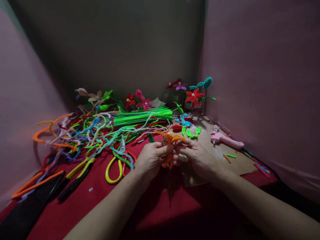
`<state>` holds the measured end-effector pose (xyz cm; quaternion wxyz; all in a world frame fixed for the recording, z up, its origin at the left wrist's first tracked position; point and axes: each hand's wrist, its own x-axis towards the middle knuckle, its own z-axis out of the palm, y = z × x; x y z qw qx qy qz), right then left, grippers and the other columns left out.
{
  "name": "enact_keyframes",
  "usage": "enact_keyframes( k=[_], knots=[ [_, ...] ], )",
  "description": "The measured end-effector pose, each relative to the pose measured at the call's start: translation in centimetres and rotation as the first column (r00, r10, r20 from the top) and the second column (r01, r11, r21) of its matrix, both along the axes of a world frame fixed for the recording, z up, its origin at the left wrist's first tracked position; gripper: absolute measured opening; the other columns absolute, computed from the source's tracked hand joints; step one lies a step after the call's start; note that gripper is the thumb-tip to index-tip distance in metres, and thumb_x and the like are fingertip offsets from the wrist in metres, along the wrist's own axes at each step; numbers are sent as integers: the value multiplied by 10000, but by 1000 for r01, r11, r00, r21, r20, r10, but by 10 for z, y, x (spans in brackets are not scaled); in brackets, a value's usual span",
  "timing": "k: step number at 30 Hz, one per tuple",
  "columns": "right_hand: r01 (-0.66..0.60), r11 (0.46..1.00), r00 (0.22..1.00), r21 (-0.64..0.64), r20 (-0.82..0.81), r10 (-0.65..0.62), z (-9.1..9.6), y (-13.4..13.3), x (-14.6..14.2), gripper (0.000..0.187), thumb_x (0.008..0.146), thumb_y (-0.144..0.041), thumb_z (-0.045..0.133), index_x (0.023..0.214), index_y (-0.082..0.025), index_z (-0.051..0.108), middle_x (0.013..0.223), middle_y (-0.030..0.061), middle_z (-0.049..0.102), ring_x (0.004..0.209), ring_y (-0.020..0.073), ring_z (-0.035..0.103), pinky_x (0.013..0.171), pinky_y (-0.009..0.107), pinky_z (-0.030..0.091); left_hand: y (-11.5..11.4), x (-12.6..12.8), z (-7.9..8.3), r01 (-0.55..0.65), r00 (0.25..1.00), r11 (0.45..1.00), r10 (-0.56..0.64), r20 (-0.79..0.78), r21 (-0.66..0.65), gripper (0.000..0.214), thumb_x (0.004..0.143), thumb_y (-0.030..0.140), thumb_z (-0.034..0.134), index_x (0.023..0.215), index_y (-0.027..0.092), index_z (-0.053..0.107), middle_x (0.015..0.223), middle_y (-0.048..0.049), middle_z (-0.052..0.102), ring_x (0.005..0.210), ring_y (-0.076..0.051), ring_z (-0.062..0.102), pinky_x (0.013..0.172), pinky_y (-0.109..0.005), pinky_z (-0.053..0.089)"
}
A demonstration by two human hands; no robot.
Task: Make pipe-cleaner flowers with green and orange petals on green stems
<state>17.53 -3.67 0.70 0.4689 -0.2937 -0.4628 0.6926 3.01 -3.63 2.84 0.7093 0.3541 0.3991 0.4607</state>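
Observation:
Between my two hands is an orange pipe-cleaner flower with spread petals and a thin dark stem hanging straight down. My left hand pinches it from the left, fingers closed around its base. From the other side my right hand grips a petal near the top right. The fingers cover much of the flower's lower part. Just left of my left hand lie yellow-handled scissors, with a red-handled tool close beside them.
Tangled coloured pipe cleaners cover the left, near pliers. A green pipe-cleaner bundle lies behind. On the right, a pink glue gun and green leaves rest on cardboard. Finished flowers stand at the back.

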Motion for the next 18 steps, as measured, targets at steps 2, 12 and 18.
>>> enact_keyframes(
  k=[2,12,18],
  knots=[
    [16,1000,999,-12,-33,-17,0,-1,0,178,685,-270,687,828,-180,629,761,-6,608,613,101,572,626,271,479,0,1,1,-6,1000,1000,6,-10,-4,137,624,123,717,720,55,646,581,-90,659,484,-158,621,473,-253,519],
    [38,999,996,-1,-87,-38,2,0,-1,198,696,-214,670,893,-196,653,852,19,642,713,125,587,670,277,475,1,0,-4,-20,998,997,24,-60,77,207,584,181,752,729,71,655,584,-75,661,484,-155,613,473,-251,502],
    [68,997,997,-22,37,-67,-6,2,2,250,711,-298,669,937,-193,651,733,14,628,564,109,559,543,259,456,1,0,-8,4,984,989,22,-177,147,189,616,241,723,647,93,611,538,-70,642,431,-139,577,459,-245,449]
  ],
)
